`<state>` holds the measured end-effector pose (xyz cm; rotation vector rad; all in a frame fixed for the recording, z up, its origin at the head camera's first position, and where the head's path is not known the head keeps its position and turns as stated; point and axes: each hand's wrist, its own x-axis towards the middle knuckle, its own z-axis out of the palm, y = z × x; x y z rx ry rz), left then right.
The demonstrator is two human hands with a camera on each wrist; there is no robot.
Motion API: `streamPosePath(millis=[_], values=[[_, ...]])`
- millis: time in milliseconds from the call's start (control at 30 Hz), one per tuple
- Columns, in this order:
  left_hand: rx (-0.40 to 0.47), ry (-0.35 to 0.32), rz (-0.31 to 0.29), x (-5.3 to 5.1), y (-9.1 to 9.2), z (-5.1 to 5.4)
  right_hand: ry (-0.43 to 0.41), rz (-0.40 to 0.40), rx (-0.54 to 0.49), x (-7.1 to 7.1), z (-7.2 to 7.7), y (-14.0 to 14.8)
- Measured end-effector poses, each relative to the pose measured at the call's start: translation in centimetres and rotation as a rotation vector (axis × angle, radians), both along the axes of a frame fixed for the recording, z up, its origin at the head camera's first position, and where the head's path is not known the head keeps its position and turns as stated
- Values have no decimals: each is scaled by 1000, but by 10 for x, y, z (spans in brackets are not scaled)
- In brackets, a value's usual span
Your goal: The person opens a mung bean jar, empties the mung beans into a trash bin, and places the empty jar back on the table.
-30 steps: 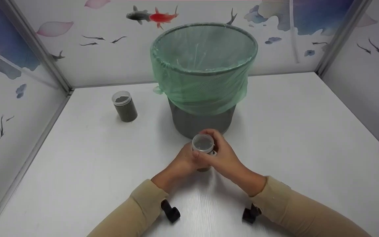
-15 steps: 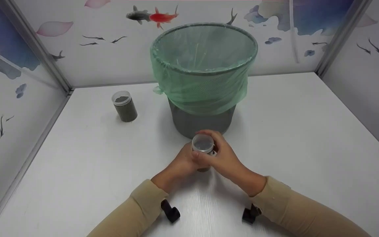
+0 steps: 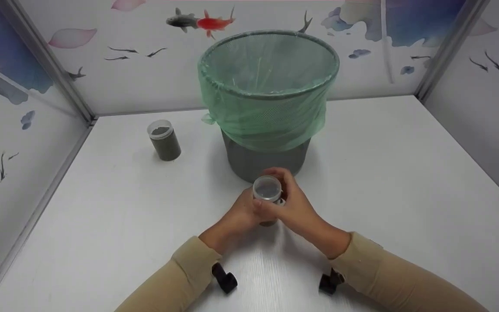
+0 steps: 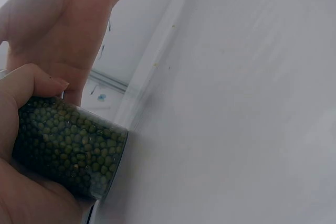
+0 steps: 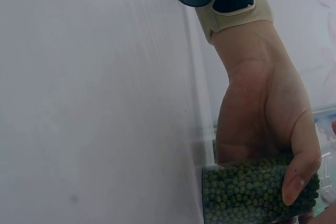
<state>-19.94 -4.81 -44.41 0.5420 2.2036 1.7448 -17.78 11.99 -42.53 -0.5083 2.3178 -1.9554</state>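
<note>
A clear jar of green mung beans (image 3: 268, 222) is held upright close to the table, in front of the bin. My left hand (image 3: 243, 212) grips its body, with the thumb across the side in the right wrist view. Beans (image 4: 68, 145) show through the wall in the left wrist view. Around the clear top (image 3: 267, 189) of the jar, my right hand (image 3: 295, 206) curls its thumb and fingers. A small pale tab sticks out beside the right thumb. Whether the top is loose cannot be seen.
A second clear jar (image 3: 166, 143) with dark contents stands back left on the white table (image 3: 115, 225). The grey mesh bin (image 3: 267, 162) with a green liner (image 3: 271, 125) stands behind the hands. Printed panels (image 3: 137, 82) enclose the table at back and sides.
My right fingers shift slightly at the jar's top, closing inward and then lifting outward again. The left hand and the jar stay in place.
</note>
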Motion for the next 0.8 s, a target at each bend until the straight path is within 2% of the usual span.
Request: streamPosePath(millis=[200, 567, 800], values=[[22, -13, -23, -1, 0, -2, -22, -16, -17, 0, 0, -1], [22, -12, -15, -1, 0, -2, -12, -27, -11, 0, 1, -1], [-23, 15, -9, -1, 0, 0, -7, -25, -7, -1, 0, -1]])
